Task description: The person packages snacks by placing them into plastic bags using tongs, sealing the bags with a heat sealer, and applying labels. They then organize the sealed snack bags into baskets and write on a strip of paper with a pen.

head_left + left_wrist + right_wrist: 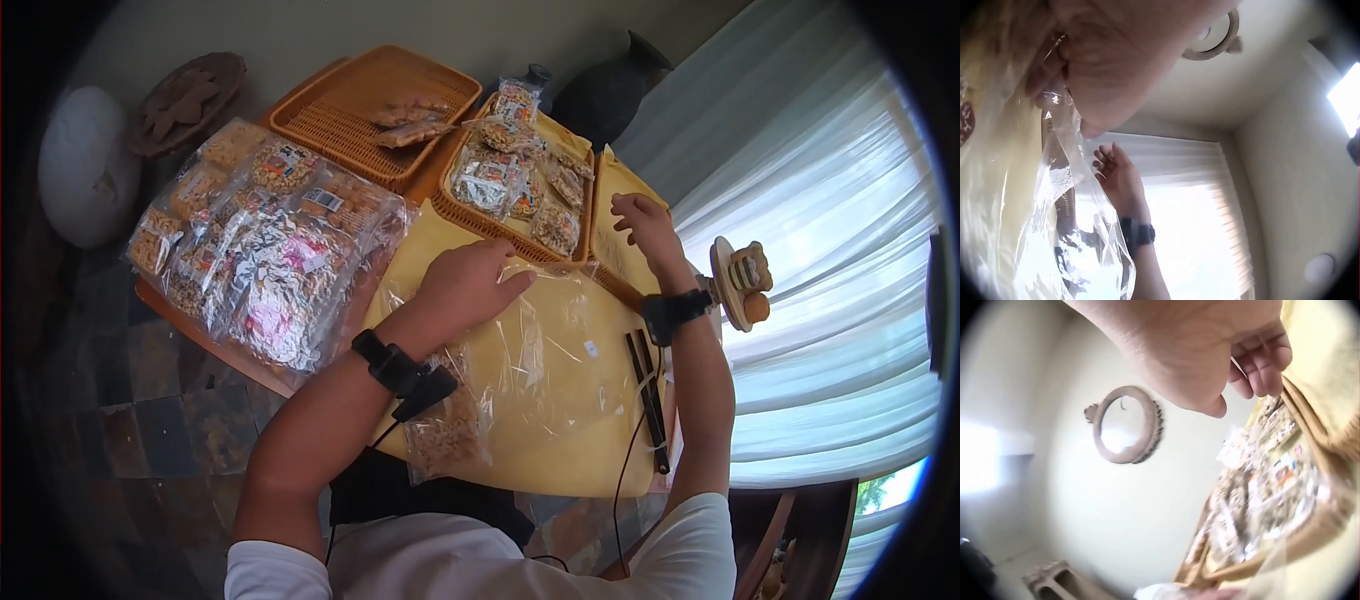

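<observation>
My left hand [465,290] grips the upper edge of a large clear plastic bag [540,345] spread over the yellow sheet [560,460]. Up close in the left wrist view, folds of the bag [1041,206] hang below the fingers, partly hiding them. Raised over the right side of the table, my right hand [648,228] holds nothing, its fingers loosely bent. To its left stands a wicker basket [500,235] of wrapped nut-and-grain snacks [490,180]. Under my left forearm lies another clear packet of snacks [450,430].
A pile of bagged snacks [255,240] covers the table's left side. Behind it is a wicker tray [330,110] with a few packets. Dark tongs [648,400] lie at the right edge, near a small stand with toy-like cakes [740,285]. Dark vases [610,90] stand behind.
</observation>
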{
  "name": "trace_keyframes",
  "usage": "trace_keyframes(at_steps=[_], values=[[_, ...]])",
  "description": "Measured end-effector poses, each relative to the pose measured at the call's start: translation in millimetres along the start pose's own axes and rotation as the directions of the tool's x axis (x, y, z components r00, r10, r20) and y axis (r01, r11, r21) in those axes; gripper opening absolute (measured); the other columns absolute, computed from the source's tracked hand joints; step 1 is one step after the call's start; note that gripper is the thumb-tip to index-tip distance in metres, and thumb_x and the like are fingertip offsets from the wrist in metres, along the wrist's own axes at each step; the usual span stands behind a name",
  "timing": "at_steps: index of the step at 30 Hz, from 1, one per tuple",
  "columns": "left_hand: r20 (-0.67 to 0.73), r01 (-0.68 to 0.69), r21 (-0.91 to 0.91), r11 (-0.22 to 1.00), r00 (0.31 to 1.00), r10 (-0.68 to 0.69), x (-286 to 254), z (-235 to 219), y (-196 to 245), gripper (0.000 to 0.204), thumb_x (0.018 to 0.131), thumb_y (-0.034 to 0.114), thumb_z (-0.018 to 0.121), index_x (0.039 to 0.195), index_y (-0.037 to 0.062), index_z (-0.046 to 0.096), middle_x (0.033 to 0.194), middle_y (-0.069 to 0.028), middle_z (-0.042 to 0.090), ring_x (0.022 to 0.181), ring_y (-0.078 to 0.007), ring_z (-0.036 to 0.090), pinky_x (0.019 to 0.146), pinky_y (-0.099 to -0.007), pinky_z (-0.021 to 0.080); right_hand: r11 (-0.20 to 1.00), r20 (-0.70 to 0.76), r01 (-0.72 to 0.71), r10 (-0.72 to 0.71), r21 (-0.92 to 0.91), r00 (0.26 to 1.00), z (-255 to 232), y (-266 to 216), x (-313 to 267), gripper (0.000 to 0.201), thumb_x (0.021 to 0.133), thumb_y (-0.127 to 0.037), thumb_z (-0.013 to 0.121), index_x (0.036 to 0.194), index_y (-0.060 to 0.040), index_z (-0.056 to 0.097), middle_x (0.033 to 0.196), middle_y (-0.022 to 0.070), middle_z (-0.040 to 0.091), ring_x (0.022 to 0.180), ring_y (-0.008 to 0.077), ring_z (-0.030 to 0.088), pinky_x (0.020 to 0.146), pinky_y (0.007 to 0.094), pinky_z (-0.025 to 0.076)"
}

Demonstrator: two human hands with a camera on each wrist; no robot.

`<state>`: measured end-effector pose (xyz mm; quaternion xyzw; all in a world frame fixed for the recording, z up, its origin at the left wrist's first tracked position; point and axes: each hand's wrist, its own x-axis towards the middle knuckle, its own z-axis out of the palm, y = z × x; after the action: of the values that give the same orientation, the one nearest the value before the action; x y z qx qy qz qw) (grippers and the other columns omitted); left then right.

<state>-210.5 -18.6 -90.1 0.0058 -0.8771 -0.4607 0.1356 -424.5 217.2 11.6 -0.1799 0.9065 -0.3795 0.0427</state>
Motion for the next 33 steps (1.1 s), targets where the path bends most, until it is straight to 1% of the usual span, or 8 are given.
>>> trace_keyframes(at_steps=[7, 13, 17, 20, 23, 25, 29, 33], values=[[0.054, -0.085, 0.242, 0.967, 0.996, 0.074, -1.8, -6.6, 3.9, 0.069, 0.099, 0.052, 0.071, 0.14, -0.0029, 0.063, 0.134, -0.0248, 0.068, 0.124, -0.0389, 0.067, 0.107, -0.0463, 0.052, 0.733, 0.135, 0.658, -0.644, -0.172, 0.753, 4.0, -50.2, -190.8, 0.034, 0.098, -0.021, 0.077, 0.127, -0.0041, 0.069, 0.135, 0.0144, 0.068, 0.122, 0.0317, 0.066, 0.101, 0.0417, 0.052], [0.09, -0.161, 0.357, 0.92, 0.986, 0.138, -33.3, -27.2, 28.5, 0.071, 0.102, 0.044, 0.069, 0.152, -0.0042, 0.052, 0.15, -0.029, 0.057, 0.136, -0.0445, 0.058, 0.114, -0.0461, 0.047, 0.558, 0.491, 0.792, -0.632, -0.249, 0.6, 54.9, -1.5, -232.8, 0.069, 0.094, -0.043, 0.079, 0.149, -0.0075, 0.06, 0.161, 0.0166, 0.052, 0.147, 0.0348, 0.05, 0.118, 0.0495, 0.04], [0.139, -0.203, 0.565, 0.8, 0.979, 0.151, -88.6, -48.7, 55.3, 0.07, 0.102, 0.039, 0.07, 0.154, -0.0036, 0.05, 0.16, -0.0288, 0.048, 0.144, -0.0468, 0.051, 0.117, -0.0488, 0.045, 0.667, 0.403, 0.676, -0.551, -0.313, 0.731, 45.1, 41.2, -225.5, 0.067, 0.097, -0.043, 0.076, 0.149, -0.0051, 0.059, 0.157, 0.0204, 0.053, 0.148, 0.035, 0.05, 0.119, 0.0494, 0.041], [0.03, -0.131, 0.591, 0.796, 0.99, 0.141, -130.6, -54.6, 48.4, 0.067, 0.101, 0.035, 0.071, 0.152, -0.0026, 0.05, 0.156, -0.0267, 0.049, 0.14, -0.0459, 0.052, 0.114, -0.0492, 0.046, 0.917, -0.038, 0.373, -0.382, -0.142, 0.924, 25.4, 62.8, -211.9, 0.041, 0.106, -0.024, 0.066, 0.139, -0.0005, 0.063, 0.138, 0.023, 0.066, 0.118, 0.0341, 0.07, 0.095, 0.0429, 0.056], [-0.114, 0.068, 0.557, 0.828, 0.993, -0.005, -163.7, -52.0, 39.2, 0.059, 0.102, 0.037, 0.07, 0.145, -0.0011, 0.055, 0.14, -0.0251, 0.059, 0.126, -0.0424, 0.06, 0.104, -0.0489, 0.05, 0.993, -0.168, 0.116, -0.109, 0.032, 0.98, 12.5, 77.2, -187.7, 0.026, 0.105, -0.011, 0.06, 0.126, 0.003, 0.068, 0.107, 0.018, 0.076, 0.08, 0.026, 0.077, 0.073, 0.0375, 0.059], [-0.163, 0.18, 0.538, 0.823, 0.981, -0.108, -170.7, -49.0, 32.9, 0.055, 0.103, 0.04, 0.07, 0.14, 0.0008, 0.059, 0.13, -0.0243, 0.064, 0.116, -0.0404, 0.065, 0.098, -0.0496, 0.052, 0.97, 0.226, -0.092, 0.04, 0.224, 0.973, 12.8, 66.9, -182.6, 0.019, 0.104, -0.009, 0.062, 0.117, 0.0036, 0.071, 0.088, 0.0078, 0.074, 0.069, 0.0154, 0.069, 0.067, 0.0295, 0.056], [-0.226, 0.353, 0.434, 0.829, 0.933, -0.279, -160.8, -48.0, 32.2, 0.049, 0.102, 0.046, 0.071, 0.122, 0.0018, 0.067, 0.099, -0.0169, 0.072, 0.089, -0.0342, 0.071, 0.08, -0.0454, 0.055, 0.895, 0.543, -0.254, 0.016, 0.367, 0.84, 29.9, 67.8, -167.2, 0.023, 0.104, -0.008, 0.058, 0.12, -0.0005, 0.074, 0.087, 0.0062, 0.075, 0.071, 0.0153, 0.072, 0.058, 0.026, 0.055], [-0.176, 0.374, 0.345, 0.861, 0.927, -0.332, -138.3, -39.6, 26.8, 0.052, 0.1, 0.053, 0.072, 0.107, 0.0015, 0.067, 0.08, -0.0133, 0.07, 0.076, -0.033, 0.07, 0.072, -0.0435, 0.054, 0.788, 0.611, -0.318, -0.092, 0.527, 0.786, 55.0, 73.5, -175.0, 0.035, 0.097, 0.001, 0.052, 0.128, 0.0025, 0.068, 0.097, 0.0115, 0.075, 0.074, 0.0198, 0.076, 0.059, 0.0309, 0.058]])
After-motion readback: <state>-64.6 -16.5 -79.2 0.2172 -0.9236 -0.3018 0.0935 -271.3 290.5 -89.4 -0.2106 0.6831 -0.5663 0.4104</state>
